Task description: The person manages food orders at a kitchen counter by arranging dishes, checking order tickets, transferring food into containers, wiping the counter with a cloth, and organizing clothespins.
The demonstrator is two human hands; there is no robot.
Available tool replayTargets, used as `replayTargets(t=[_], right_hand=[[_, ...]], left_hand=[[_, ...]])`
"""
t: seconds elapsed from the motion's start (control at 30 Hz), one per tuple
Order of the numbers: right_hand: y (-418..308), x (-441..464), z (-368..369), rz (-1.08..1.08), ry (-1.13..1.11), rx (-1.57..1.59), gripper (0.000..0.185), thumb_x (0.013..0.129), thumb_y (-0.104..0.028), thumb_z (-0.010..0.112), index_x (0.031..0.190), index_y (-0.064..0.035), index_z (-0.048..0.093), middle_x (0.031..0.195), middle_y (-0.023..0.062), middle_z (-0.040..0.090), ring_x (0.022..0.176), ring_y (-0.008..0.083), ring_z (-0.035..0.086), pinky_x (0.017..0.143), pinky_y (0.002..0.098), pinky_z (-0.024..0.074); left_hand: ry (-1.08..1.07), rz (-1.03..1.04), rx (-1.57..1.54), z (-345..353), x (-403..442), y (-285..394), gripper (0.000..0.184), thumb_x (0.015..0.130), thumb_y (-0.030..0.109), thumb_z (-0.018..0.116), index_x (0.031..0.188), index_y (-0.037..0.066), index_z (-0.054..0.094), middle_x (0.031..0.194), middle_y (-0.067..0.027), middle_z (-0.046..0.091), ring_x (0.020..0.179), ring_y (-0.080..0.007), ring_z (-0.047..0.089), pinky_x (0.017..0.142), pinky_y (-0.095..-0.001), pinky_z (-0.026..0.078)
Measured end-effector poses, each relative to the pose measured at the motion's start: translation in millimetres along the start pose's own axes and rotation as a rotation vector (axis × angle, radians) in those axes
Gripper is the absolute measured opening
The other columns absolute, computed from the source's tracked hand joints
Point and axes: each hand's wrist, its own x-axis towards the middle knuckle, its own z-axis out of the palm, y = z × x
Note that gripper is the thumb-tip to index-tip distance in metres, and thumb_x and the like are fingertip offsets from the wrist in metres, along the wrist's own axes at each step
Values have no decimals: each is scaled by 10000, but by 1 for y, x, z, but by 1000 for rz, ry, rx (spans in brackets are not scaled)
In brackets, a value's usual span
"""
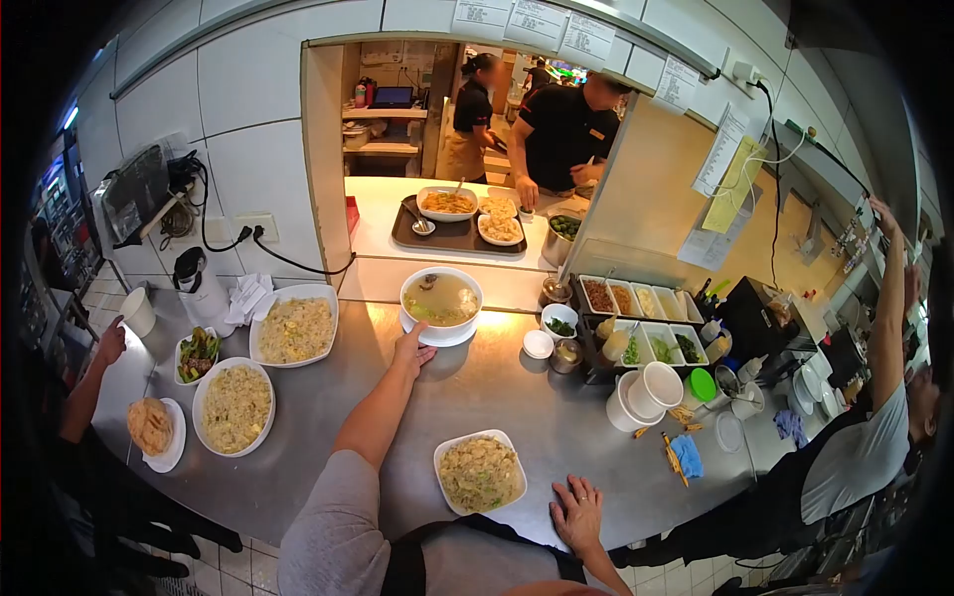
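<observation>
My left hand reaches forward and grips the near left edge of a white plate. On that plate stands a white bowl of clear soup with pale and green pieces in it, close to the pass-through ledge. Fingers spread, my right hand lies flat on the steel counter near its front edge, holding nothing. Just left of it is a square white bowl of fried rice.
Left are two fried rice dishes, a vegetable bowl and a plated bun. Ingredient trays and white tubs stand right. Beyond the ledge, a person stands by a food tray. Co-workers flank me.
</observation>
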Motion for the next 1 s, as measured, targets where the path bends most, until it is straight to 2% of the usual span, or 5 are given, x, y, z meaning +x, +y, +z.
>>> replayTargets(t=[0.3, 0.67, 0.8, 0.9, 1.0], right_hand=[[0, 4, 0, -8, 5, 3, 378, 739, -274, 646, 1107, -200, 607, 1241, 92, 501, 1168, 325, 421, 962, 494, 295], [2, 6, 1, 44, -39, 28, 388, 727, -290, 656, 1107, -221, 618, 1252, 82, 502, 1196, 316, 410, 1000, 501, 264], [2, 5, 2, 40, -25, 56, 390, 725, -290, 658, 1106, -217, 617, 1257, 82, 498, 1197, 317, 406, 1003, 501, 260], [2, 4, 2, 32, -13, 57, 386, 727, -282, 656, 1104, -210, 616, 1253, 86, 498, 1196, 319, 404, 1003, 503, 257], [3, 3, 3, 33, -14, 71, 389, 724, -277, 656, 1103, -202, 616, 1250, 87, 495, 1207, 316, 388, 1011, 504, 240]], left_hand=[[27, -4, -17, 71, 54, -7, 565, 698, 422, 723, 1047, 15, 545, 869, -117, 581, 714, -241, 587, 620, -308, 496], [36, -11, -4, 120, 79, -19, 574, 721, 435, 715, 1076, 27, 521, 885, -122, 576, 785, -249, 578, 676, -323, 488], [-23, -11, -5, 117, 62, -15, 531, 771, 412, 689, 1115, 46, 516, 947, -113, 578, 855, -244, 578, 714, -322, 478], [-9, 37, 244, 92, 63, -24, 466, 824, 363, 646, 1147, 55, 512, 1004, -105, 576, 908, -233, 572, 734, -328, 476], [-117, 79, 312, 43, 35, -32, 425, 843, 242, 616, 1198, 37, 502, 895, -93, 602, 753, -177, 588, 633, -276, 467]])
